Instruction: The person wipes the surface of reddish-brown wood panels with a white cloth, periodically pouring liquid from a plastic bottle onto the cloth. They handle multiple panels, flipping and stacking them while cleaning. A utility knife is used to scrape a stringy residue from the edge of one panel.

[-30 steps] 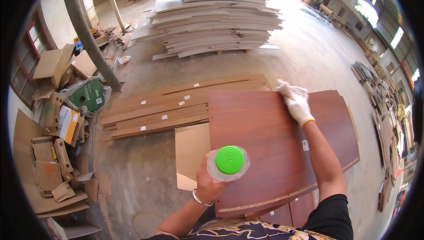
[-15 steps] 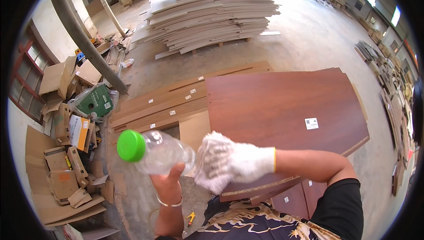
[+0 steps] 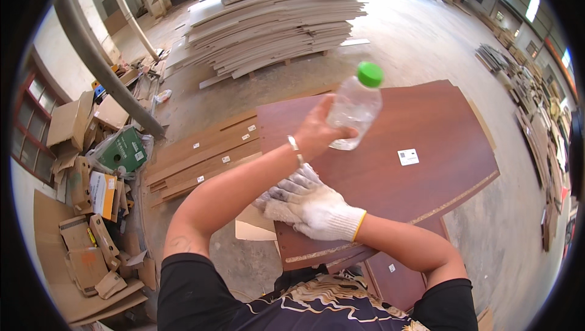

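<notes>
My bare left hand (image 3: pixel 318 129), with a light band at its wrist, is closed around a clear plastic bottle (image 3: pixel 356 109) with a green cap. It holds the bottle tilted, cap toward the far side, above a large reddish-brown wood panel (image 3: pixel 439 118). My left forearm crosses over to the right. Below that wrist, my right hand (image 3: pixel 314 206) in a soiled white knit glove lies over the panel's near left part, its fingers stretched out toward the far left. Whether a cloth lies under the glove I cannot tell. A white label (image 3: pixel 407 157) sticks to the panel.
Narrower brown boards (image 3: pixel 213 148) lie to the left, partly under the panel. Beyond stands a tall stack of pale boards (image 3: pixel 274 32). Cardboard boxes (image 3: pixel 85 258) and a grey pole (image 3: pixel 100 66) line the left side. Wood offcuts (image 3: pixel 533 148) lie along the right.
My left hand has swung the bottle from the near left to above the panel, turning its cap away. My gloved right hand has come down over the panel, fingers straighter. The view has shifted slightly.
</notes>
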The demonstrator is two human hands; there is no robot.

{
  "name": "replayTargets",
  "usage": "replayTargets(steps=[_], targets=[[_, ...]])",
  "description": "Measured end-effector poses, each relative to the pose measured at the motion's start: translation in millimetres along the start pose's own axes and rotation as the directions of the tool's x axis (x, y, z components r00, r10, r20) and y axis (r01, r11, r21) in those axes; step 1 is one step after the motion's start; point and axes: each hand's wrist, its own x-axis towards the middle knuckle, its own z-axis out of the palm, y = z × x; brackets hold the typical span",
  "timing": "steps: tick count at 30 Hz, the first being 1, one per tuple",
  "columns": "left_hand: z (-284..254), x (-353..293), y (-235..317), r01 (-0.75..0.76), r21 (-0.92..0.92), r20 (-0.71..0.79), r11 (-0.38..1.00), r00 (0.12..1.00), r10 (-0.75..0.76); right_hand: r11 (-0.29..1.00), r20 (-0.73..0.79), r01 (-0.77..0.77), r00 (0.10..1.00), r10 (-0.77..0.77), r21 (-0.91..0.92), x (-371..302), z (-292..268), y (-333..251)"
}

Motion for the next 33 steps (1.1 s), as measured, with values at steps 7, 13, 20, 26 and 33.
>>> replayTargets(steps=[7,13,20,26,33], targets=[[24,20,-10,0.061,0.126,0.061,0.990,0.996,-0.069,0.992,0.196,0.048,0.978,-0.070,0.116,-23,8,-26],[-75,-68,38,-0.064,0.395,-0.177,0.916,0.974,0.144,0.982,0.034,-0.086,0.995,0.093,-0.167,68,3,40],[-53,-297,-14,0.079,-0.256,-0.731,0.963,0.636,-0.247,0.909,-0.215,-0.340,0.932,0.292,-0.240,139,12,104],[50,-330,-52,-0.154,-0.936,-0.290,0.317,0.848,-0.443,0.974,0.078,0.188,0.977,-0.199,0.129,26,1,-48],[54,-333,-65,0.062,-0.984,0.103,-0.170,0.963,-0.248,0.957,-0.359,0.172,0.900,-0.249,-0.235,83,-11,63]])
